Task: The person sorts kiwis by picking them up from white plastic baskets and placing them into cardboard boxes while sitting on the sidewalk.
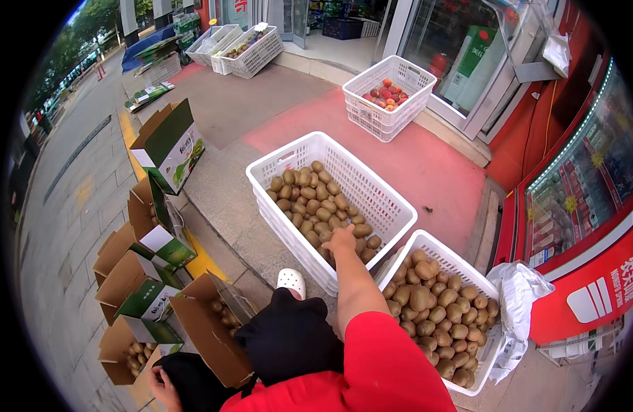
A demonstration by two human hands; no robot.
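My right hand (342,241) reaches over the near end of a white plastic crate and touches the kiwifruit (316,198) lying in it. Its index finger points forward; whether the fingers hold a fruit is hidden. Down at the lower left, my left hand (164,387) hangs beside my black-clad knee, its fingers curled, with no fruit visible in it. An open cardboard box (208,329) with kiwifruit in it stands between my legs. To the right of the middle crate (285,226), a second white crate (494,350) holds a fuller heap of kiwifruit (445,314).
Several open green-and-white cardboard boxes (167,154) line the kerb at left, some with kiwifruit. A crate of red fruit (388,121) stands by the shop door. A white plastic bag (517,309) hangs by the right crate, near a red drinks fridge (584,288). My white clog (290,280) is beside the middle crate.
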